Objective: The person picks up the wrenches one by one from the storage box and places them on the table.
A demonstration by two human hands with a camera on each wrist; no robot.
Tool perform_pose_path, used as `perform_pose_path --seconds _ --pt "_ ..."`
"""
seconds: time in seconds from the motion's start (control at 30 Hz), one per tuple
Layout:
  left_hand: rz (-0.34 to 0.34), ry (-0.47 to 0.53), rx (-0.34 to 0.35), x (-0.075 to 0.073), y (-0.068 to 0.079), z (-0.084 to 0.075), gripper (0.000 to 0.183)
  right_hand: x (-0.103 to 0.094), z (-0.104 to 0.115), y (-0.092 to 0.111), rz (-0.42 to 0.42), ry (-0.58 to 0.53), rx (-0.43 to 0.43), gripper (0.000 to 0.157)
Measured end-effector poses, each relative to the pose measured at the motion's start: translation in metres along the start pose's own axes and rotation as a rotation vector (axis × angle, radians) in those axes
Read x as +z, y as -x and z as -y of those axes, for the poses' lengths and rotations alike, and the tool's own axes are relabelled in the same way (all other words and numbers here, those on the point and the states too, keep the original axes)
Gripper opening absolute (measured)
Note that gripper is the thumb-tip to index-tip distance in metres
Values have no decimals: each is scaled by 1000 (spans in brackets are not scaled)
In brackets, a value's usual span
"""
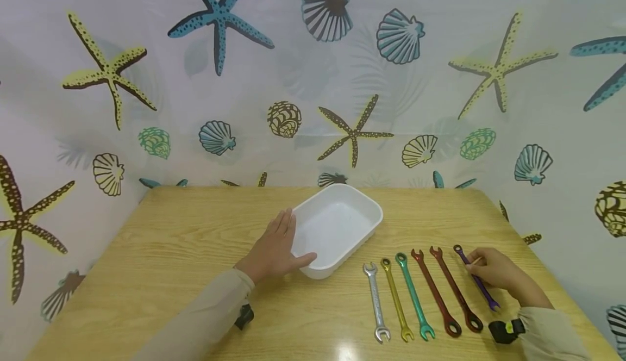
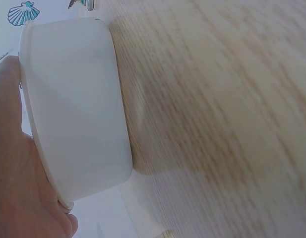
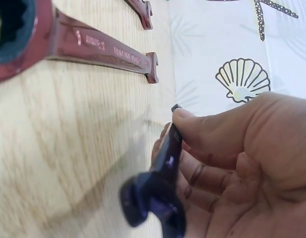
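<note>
A purple wrench (image 1: 481,286) is pinched between the thumb and fingers of my right hand (image 1: 499,271), its open end toward me. In the right wrist view the wrench (image 3: 167,163) hangs over the wood, with the thumb along its shaft. My left hand (image 1: 276,247) rests at the near left rim of a white plastic tub (image 1: 332,225), fingers straight. From the left wrist, the tub's side wall (image 2: 76,109) shows, with the hand along its rim. Left of the right hand lie two red wrenches (image 1: 437,293) (image 1: 457,290), side by side.
Further left in the row are a green wrench (image 1: 414,296), a yellow wrench (image 1: 397,298) and a silver wrench (image 1: 376,301). All lie on a wooden table (image 1: 195,230). A curtain (image 1: 293,78) printed with starfish and shells stands behind the table and along both sides.
</note>
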State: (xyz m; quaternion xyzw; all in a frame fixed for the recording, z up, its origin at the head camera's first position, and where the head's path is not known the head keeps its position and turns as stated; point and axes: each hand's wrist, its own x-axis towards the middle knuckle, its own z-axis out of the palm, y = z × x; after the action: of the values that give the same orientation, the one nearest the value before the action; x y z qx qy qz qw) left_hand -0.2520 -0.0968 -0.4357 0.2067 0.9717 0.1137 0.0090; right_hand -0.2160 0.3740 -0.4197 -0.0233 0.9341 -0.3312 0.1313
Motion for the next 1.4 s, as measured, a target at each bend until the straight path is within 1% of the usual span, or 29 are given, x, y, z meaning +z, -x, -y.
perform_pose_path --seconds 0.17,0.33,0.4,0.6,0.67,0.73,0.8,1.0,1.17,1.4 --pt "3 -4 -1 -2 1 0 107 2 -3 0 10 6 -11 23" --pt "-9 12 11 -2 2 0 107 10 -5 -2 1 16 -12 18" --pt "0 14 8 -2 2 1 107 14 -4 -2 -7 32 -13 17" --pt "5 7 -4 -1 1 1 108 16 2 -3 -57 214 -62 18" --pt "1 9 -3 0 1 1 107 16 5 -4 -64 260 -49 20" --pt "-1 9 -2 0 0 1 107 16 7 -4 -60 275 -30 21" --pt "5 10 -1 -1 0 0 107 16 9 -4 -56 282 -6 21" --pt "3 23 6 -2 1 -1 106 16 13 -2 -71 309 25 19" --pt "3 14 10 -1 0 0 106 16 14 0 -79 336 35 20" --pt "-11 5 14 -2 1 -1 106 16 11 2 -81 308 54 20"
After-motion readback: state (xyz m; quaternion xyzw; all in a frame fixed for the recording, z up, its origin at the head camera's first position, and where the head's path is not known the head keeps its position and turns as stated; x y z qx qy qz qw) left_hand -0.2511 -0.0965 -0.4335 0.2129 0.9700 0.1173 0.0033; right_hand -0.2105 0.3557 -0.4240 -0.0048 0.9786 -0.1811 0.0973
